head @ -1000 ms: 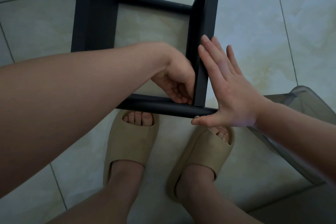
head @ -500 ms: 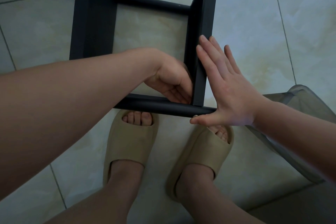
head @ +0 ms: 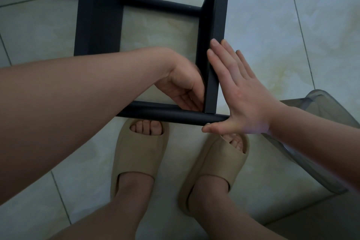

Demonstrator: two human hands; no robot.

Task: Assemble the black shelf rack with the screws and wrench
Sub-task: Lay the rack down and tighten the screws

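Black metal shelf rack (head: 218, 15) is laid on tiled floor (head: 302, 25), partly joined. Its panel is braced by flat, released right hand (head: 243, 99). Left hand (head: 183, 85) is curled at rack's inner corner, grip not discernible. Tightening is judged outstanding.

Probably a home room: pale marbled floor tiles (head: 321, 25) underfoot and beige slide slippers (head: 139, 154) on the person's feet.

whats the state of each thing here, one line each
rack, lying on the floor
left hand, fingers curled at inner corner of board and tube, contents hidden
right hand, flat against board's outer face, thumb along tube
slippers, worn
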